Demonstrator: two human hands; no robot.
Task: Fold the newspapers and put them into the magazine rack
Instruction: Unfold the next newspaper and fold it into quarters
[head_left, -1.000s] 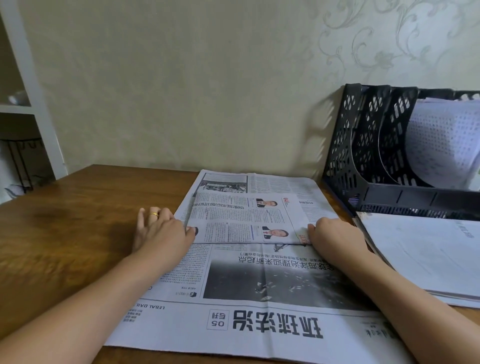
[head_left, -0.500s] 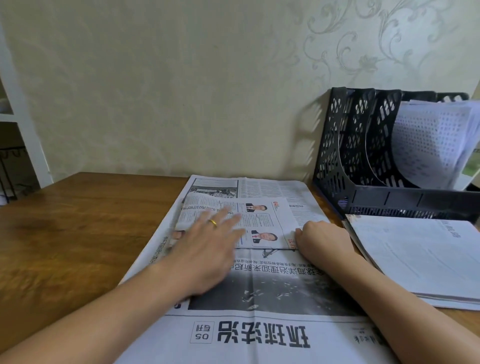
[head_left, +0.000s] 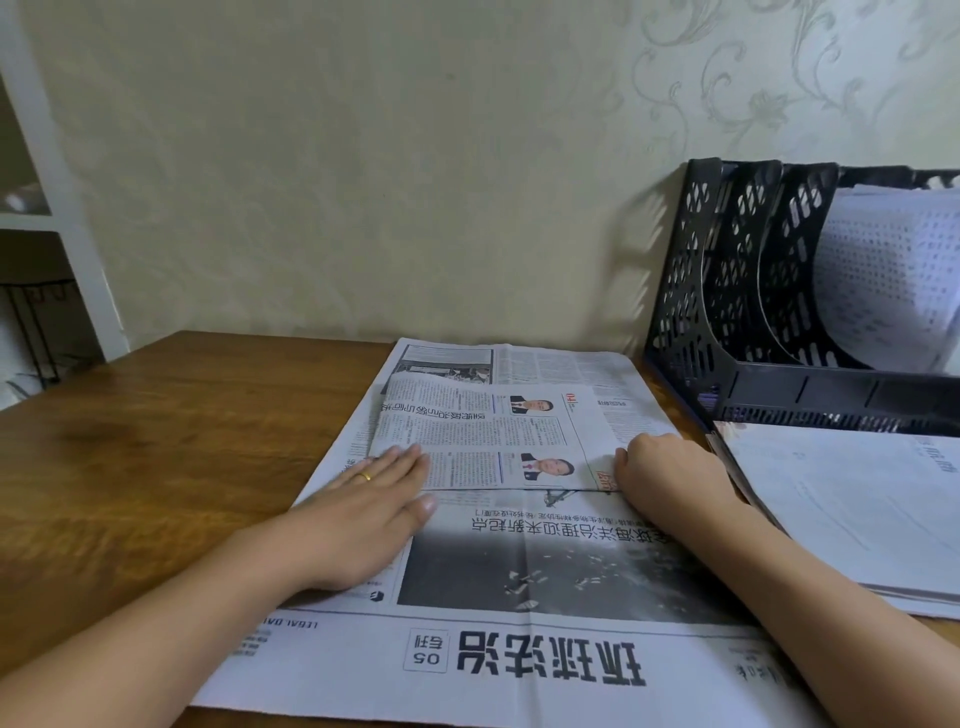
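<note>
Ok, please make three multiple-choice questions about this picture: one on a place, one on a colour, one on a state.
1. Where is the rack?
A. right of the newspaper, against the wall
B. left of the newspaper
C. on the floor

2. What colour is the rack?
A. white
B. black
C. red

3. How is the left hand?
A. flat on the paper
B. lifted in the air
C. inside the rack

Answers:
1 A: the rack stands at the table's right back edge by the wall.
2 B: its perforated walls are black.
3 A: the palm lies open on the newspaper, fingers on the folded section; the right hand is curled at its other edge.
</note>
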